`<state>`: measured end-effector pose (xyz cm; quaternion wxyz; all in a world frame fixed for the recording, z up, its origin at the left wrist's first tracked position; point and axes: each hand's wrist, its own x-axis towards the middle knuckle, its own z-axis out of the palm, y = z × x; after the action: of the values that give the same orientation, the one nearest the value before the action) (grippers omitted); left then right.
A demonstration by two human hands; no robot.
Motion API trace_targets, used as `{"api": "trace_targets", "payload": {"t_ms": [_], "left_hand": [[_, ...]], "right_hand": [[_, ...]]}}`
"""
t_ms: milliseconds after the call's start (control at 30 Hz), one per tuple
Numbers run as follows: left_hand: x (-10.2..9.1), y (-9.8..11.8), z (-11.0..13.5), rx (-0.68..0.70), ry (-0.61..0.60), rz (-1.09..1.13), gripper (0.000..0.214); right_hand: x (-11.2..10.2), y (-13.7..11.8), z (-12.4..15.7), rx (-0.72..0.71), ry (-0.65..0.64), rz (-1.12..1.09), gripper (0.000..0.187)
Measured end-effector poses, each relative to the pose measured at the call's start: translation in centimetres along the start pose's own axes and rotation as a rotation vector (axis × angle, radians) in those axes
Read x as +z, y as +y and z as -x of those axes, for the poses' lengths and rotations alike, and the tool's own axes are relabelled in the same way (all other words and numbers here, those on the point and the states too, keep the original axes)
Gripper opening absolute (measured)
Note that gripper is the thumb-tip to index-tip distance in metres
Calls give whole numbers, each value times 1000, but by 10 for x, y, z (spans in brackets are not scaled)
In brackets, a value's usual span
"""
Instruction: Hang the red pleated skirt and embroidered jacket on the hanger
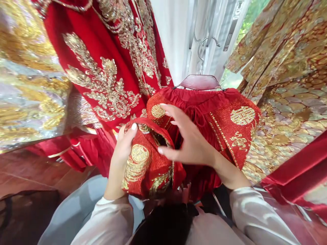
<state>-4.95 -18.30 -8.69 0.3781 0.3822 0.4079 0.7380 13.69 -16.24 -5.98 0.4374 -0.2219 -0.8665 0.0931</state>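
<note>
My left hand (123, 149) grips the folded upper edge of a red embroidered garment (153, 163), thumb on top. Gold round emblems and looped beadwork decorate its cloth. My right hand (191, 141) is just to the right, thumb and fingers spread apart. Its thumb tip reaches the garment's beaded edge; whether it touches is unclear. Behind my hands, a red gathered skirt (224, 115) with a drawstring waist and gold emblems hangs from a clip hanger (200, 81). My right hand and forearm cover part of this skirt.
A red jacket (84, 61) with silver-gold beading hangs at the left, beside a gold sequined garment (28, 68). Another gold, scale-patterned garment (288, 75) hangs at the right. Behind is a white door frame (217, 20). A grey-blue rounded seat (74, 204) stands below left.
</note>
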Motion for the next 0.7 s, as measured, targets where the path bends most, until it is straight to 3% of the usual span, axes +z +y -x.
{"api": "trace_targets", "payload": {"t_ms": [100, 200, 300, 400, 533, 700], "left_hand": [[-9, 5, -33, 25, 32, -133, 36], [-21, -3, -76, 42, -147, -219, 27], [-30, -18, -109, 109, -215, -228, 24], [-34, -30, -126, 231, -206, -294, 24], [-32, -36, -143, 395, -248, -397, 38], [-2, -55, -182, 295, -628, -411, 60]], "right_hand": [[29, 34, -47, 129, -97, 90, 31], [45, 61, -92, 110, -47, 385, 26], [49, 74, -120, 95, 3, 524, 19], [43, 71, -124, 187, -110, 502, 20], [27, 58, -112, 105, -232, 446, 24], [17, 67, -97, -32, -223, 328, 28]]}}
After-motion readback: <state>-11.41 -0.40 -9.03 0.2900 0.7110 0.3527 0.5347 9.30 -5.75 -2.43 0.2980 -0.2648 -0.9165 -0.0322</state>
